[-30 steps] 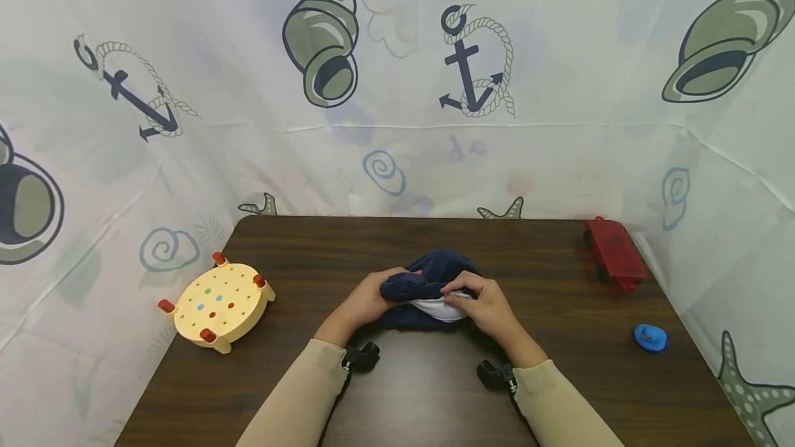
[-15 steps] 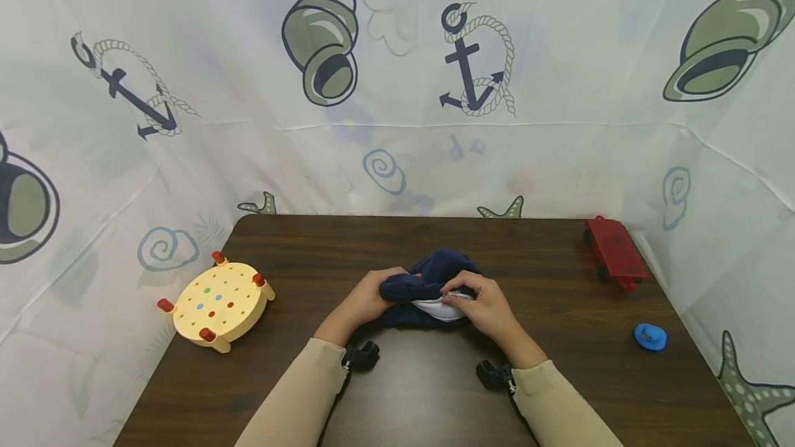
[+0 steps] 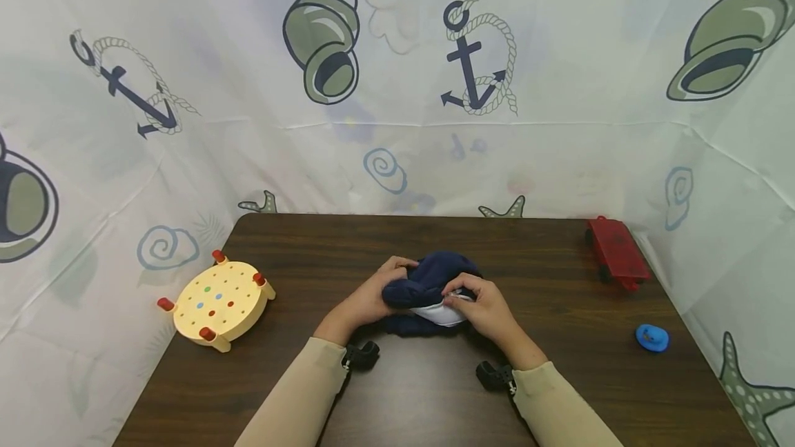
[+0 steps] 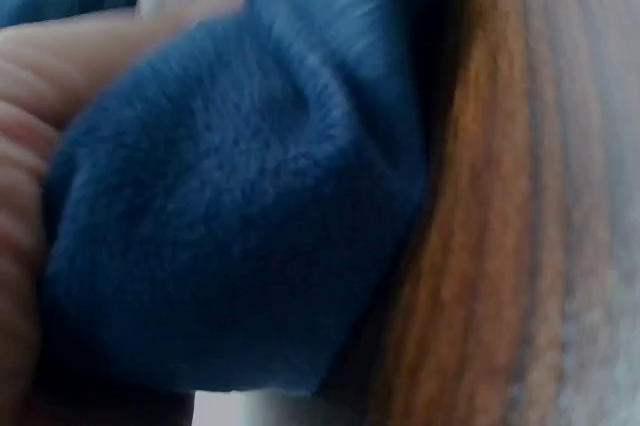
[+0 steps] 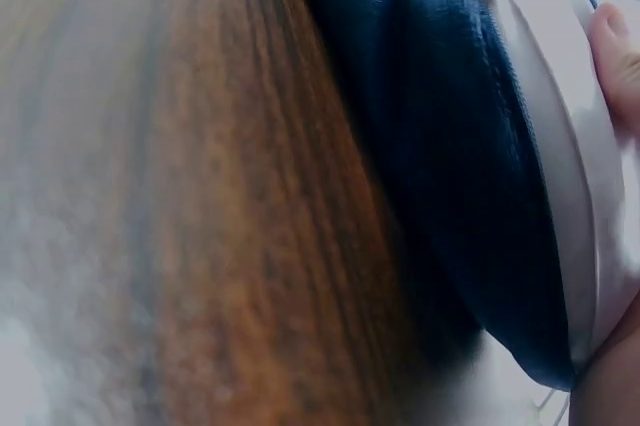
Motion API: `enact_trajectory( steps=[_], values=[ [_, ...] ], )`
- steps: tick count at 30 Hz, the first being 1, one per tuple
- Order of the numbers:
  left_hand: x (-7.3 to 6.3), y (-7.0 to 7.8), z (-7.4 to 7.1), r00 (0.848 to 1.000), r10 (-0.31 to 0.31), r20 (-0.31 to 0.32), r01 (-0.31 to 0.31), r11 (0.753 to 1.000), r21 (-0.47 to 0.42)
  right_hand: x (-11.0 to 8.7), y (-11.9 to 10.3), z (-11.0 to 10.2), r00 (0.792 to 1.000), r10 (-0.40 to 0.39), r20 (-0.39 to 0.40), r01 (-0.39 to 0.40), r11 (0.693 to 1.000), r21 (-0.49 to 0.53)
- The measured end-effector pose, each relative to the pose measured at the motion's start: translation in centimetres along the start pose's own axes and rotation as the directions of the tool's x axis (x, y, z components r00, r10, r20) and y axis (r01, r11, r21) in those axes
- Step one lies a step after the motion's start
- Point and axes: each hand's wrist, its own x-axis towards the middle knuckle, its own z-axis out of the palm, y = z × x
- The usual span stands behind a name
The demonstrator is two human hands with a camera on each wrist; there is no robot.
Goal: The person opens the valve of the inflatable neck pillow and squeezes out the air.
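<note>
A soft navy fabric bundle (image 3: pixel 444 269) with a white lining (image 3: pixel 442 313) lies crumpled at the middle of the table. My left hand (image 3: pixel 368 299) grips its left side, fingers over the top of the fold. With thumb and forefinger, my right hand (image 3: pixel 491 310) pinches the right end of the white lining where the fabric parts. Close up in the left wrist view, the navy cloth (image 4: pixel 230 216) bulges beside my left hand (image 4: pixel 60 66). The right wrist view has the white lining (image 5: pixel 555 136) along the navy edge, with a fingertip of my right hand (image 5: pixel 622 71) on it.
An upturned cream stool (image 3: pixel 217 302) with red-tipped legs and coloured dots stands at the table's left edge. On the right lie a red toy wagon-like piece (image 3: pixel 617 250) and a small blue object (image 3: pixel 652 338). A patterned white sheet (image 3: pixel 404 88) surrounds the dark wood table (image 3: pixel 428 392).
My left hand's fingers have shifted up and over the fold on the bundle's left side, and the fold has tilted slightly. My right hand keeps its pinch in nearly the same place.
</note>
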Motion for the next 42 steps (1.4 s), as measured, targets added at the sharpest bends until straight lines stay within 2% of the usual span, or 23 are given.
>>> enact_trajectory(
  steps=[5,8,12,15,17,21,25,29,32,33,36,39,40,42],
  values=[
    [-0.3,0.3,-0.2,0.994,-0.058,0.092,0.065,0.995,-0.081,0.2,0.1,0.0,0.999,0.041,-0.009,-0.041,0.999,0.009],
    [-0.2,0.1,-0.1,0.992,-0.066,0.111,0.076,0.993,-0.094,0.3,0.2,-0.1,1.000,0.030,-0.010,-0.029,0.999,0.012],
    [-0.1,-0.1,-0.1,0.991,-0.127,0.047,0.129,0.991,-0.047,0.4,0.2,-0.3,1.000,-0.012,-0.003,0.012,1.000,0.016],
    [-0.2,0.1,-0.2,0.984,-0.176,-0.008,0.176,0.984,-0.022,0.4,0.1,-0.3,0.999,-0.033,0.006,0.033,0.999,0.017],
    [-0.3,0.1,-0.2,0.983,-0.184,-0.021,0.184,0.983,-0.020,0.4,0.1,-0.3,0.999,-0.036,0.009,0.035,0.999,0.015],
    [-0.4,-0.1,-0.1,0.988,-0.154,0.001,0.154,0.988,-0.012,0.4,0.2,-0.2,0.999,-0.040,0.014,0.040,0.999,0.025],
    [-0.6,-0.1,0.0,0.991,-0.127,0.042,0.130,0.989,-0.064,0.4,0.1,-0.1,0.999,-0.033,0.023,0.032,0.999,0.032],
    [-0.6,-0.2,0.1,0.995,-0.095,0.011,0.096,0.992,-0.082,0.5,-0.1,-0.1,1.000,-0.009,0.028,0.008,1.000,0.025],
    [-0.5,-0.4,0.1,0.999,-0.042,-0.018,0.042,0.999,-0.025,0.5,0.0,-0.2,1.000,0.002,0.031,-0.003,1.000,0.016],
    [-0.3,-1.3,0.3,1.000,0.006,-0.023,-0.006,1.000,-0.003,0.5,0.0,-0.2,0.999,0.006,0.033,-0.006,1.000,0.012],
    [-0.2,-1.4,0.3,0.999,0.048,0.004,-0.048,0.999,-0.009,0.4,0.2,-0.3,0.999,0.016,0.048,-0.017,1.000,0.005],
    [-0.1,-1.2,0.3,0.999,0.022,0.042,-0.019,0.998,-0.054,0.4,0.3,-0.4,0.998,0.024,0.062,-0.024,1.000,-0.001],
    [-0.2,-0.2,0.1,0.999,-0.026,0.048,0.029,0.997,-0.064,0.3,0.2,-0.4,0.998,0.026,0.064,-0.026,1.000,-0.002],
    [-0.2,0.0,0.1,0.997,-0.069,0.045,0.071,0.995,-0.065,0.3,0.2,-0.5,0.997,0.028,0.065,-0.028,1.000,-0.003]
  ],
)
